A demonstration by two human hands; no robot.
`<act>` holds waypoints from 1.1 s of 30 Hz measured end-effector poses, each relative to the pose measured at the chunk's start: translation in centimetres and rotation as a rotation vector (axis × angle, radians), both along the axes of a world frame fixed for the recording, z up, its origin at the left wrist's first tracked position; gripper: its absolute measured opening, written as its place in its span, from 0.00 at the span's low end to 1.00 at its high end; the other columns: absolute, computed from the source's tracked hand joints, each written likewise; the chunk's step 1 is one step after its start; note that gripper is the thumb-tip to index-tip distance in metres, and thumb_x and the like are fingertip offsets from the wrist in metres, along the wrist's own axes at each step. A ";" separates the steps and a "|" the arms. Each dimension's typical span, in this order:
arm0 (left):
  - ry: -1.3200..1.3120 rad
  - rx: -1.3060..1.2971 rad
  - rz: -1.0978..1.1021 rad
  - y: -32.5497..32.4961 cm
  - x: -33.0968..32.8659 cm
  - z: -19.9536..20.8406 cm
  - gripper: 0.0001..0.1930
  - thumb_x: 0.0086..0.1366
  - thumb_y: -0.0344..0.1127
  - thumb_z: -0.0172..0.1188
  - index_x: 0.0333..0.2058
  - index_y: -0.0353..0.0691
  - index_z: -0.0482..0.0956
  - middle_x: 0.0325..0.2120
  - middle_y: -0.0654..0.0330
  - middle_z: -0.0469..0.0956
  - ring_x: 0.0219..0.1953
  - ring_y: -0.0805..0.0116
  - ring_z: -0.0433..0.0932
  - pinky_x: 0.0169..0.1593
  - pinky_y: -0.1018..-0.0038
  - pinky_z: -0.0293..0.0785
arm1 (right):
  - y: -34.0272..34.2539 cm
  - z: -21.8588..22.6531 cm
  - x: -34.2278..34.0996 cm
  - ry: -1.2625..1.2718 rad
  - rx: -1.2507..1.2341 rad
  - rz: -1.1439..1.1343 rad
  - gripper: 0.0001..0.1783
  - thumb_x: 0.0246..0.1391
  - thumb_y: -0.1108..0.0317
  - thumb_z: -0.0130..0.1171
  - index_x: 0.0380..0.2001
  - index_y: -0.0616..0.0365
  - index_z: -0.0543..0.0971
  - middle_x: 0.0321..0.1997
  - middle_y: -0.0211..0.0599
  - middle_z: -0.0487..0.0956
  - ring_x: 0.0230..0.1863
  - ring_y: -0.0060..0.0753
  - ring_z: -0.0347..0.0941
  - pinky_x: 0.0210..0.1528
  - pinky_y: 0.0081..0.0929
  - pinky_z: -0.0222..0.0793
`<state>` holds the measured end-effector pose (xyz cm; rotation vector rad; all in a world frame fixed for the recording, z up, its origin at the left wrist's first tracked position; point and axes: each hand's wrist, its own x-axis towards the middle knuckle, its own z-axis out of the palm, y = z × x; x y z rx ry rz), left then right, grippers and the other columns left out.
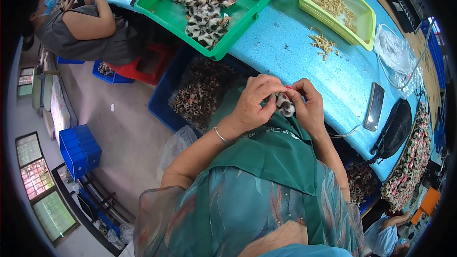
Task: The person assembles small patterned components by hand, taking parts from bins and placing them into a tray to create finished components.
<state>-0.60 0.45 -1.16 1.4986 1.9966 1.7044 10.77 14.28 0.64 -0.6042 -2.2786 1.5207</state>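
Close to my apron, by the near edge of the blue table (285,50), both my hands hold a small furry plush piece (286,106). It is black and white, with a bit of pink-red at its top. My left hand (257,102) pinches it from the left, thumb and fingers together. On the other side, my right hand (308,106) grips it between thumb and bent fingers. The fingers cover much of the piece. Beyond them, a green tray (218,53) holds a heap of similar spotted furry pieces (207,7).
A yellow-green basket (309,8) of small tan pieces stands on the table, a few spilled beside it (323,45). At right are a plastic bag (397,57), a phone (374,106) and a black case (396,128). A blue bin (159,109) sits below; a co-worker (90,31) sits left.
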 end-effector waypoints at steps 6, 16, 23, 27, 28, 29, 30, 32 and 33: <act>0.100 -0.114 -0.089 0.2 0.6 0.8 0.14 0.45 0.26 0.61 0.35 0.44 0.77 0.39 0.57 0.71 0.41 0.58 0.69 0.45 0.67 0.64 | 1.4 -0.8 -0.1 -0.029 -0.331 0.035 0.08 0.59 0.67 0.54 0.31 0.62 0.75 0.27 0.28 0.76 0.30 0.17 0.69 0.32 0.20 0.66; -0.529 -0.084 -0.041 -2.0 0.8 0.8 0.03 0.55 0.31 0.62 0.28 0.40 0.78 0.34 0.55 0.72 0.38 0.64 0.73 0.42 0.70 0.69 | 3.3 3.9 -0.8 0.144 0.319 -0.104 0.01 0.53 0.77 0.58 0.30 0.62 0.76 0.28 0.35 0.76 0.29 0.29 0.74 0.33 0.24 0.68; -1.182 -0.059 -0.123 0.3 1.3 2.1 0.12 0.57 0.29 0.67 0.40 0.35 0.79 0.36 0.66 0.79 0.38 0.80 0.75 0.43 0.80 0.73 | 0.2 1.6 -0.9 0.124 0.138 0.051 0.04 0.54 0.72 0.59 0.31 0.60 0.76 0.26 0.33 0.75 0.25 0.29 0.69 0.27 0.28 0.64; -1.102 -0.081 -0.117 0.2 1.6 0.7 0.12 0.58 0.27 0.66 0.42 0.34 0.80 0.35 0.65 0.81 0.37 0.80 0.76 0.42 0.79 0.74 | 0.6 1.0 -0.1 0.061 -0.653 0.063 0.07 0.60 0.69 0.55 0.32 0.63 0.75 0.28 0.28 0.76 0.30 0.15 0.69 0.30 0.17 0.65; -1.089 -0.104 -0.115 0.3 1.5 0.5 0.12 0.58 0.27 0.66 0.41 0.34 0.80 0.35 0.66 0.81 0.37 0.80 0.76 0.42 0.79 0.74 | 0.5 0.9 -0.1 0.055 -0.685 0.045 0.07 0.60 0.69 0.55 0.32 0.63 0.75 0.28 0.28 0.76 0.30 0.16 0.70 0.30 0.17 0.66; -1.086 -0.105 -0.120 0.4 1.5 0.4 0.11 0.58 0.26 0.65 0.41 0.34 0.80 0.35 0.66 0.81 0.37 0.80 0.76 0.42 0.79 0.74 | 0.2 1.5 0.1 -0.005 -0.453 0.023 0.05 0.58 0.71 0.56 0.32 0.62 0.75 0.27 0.29 0.76 0.28 0.21 0.71 0.29 0.22 0.66; -1.089 -0.109 -0.126 0.2 1.4 0.7 0.11 0.58 0.26 0.65 0.41 0.34 0.80 0.35 0.66 0.81 0.37 0.80 0.76 0.42 0.79 0.74 | 0.2 1.4 0.2 -0.007 -0.454 0.016 0.05 0.58 0.71 0.56 0.32 0.62 0.75 0.27 0.29 0.76 0.28 0.21 0.71 0.29 0.22 0.66; -1.436 -0.008 -0.247 0.0 1.4 1.6 0.11 0.59 0.25 0.64 0.41 0.34 0.80 0.36 0.65 0.81 0.38 0.79 0.77 0.44 0.79 0.73 | 0.3 1.1 0.2 0.170 0.419 0.118 0.02 0.55 0.75 0.56 0.31 0.61 0.76 0.25 0.29 0.74 0.27 0.30 0.71 0.28 0.26 0.66; -1.433 0.001 -0.193 0.1 1.5 1.3 0.11 0.59 0.25 0.64 0.42 0.33 0.79 0.36 0.64 0.80 0.39 0.77 0.77 0.45 0.79 0.73 | 0.2 1.2 0.3 0.162 0.335 0.129 0.03 0.52 0.77 0.56 0.30 0.60 0.77 0.27 0.34 0.73 0.31 0.38 0.72 0.34 0.29 0.67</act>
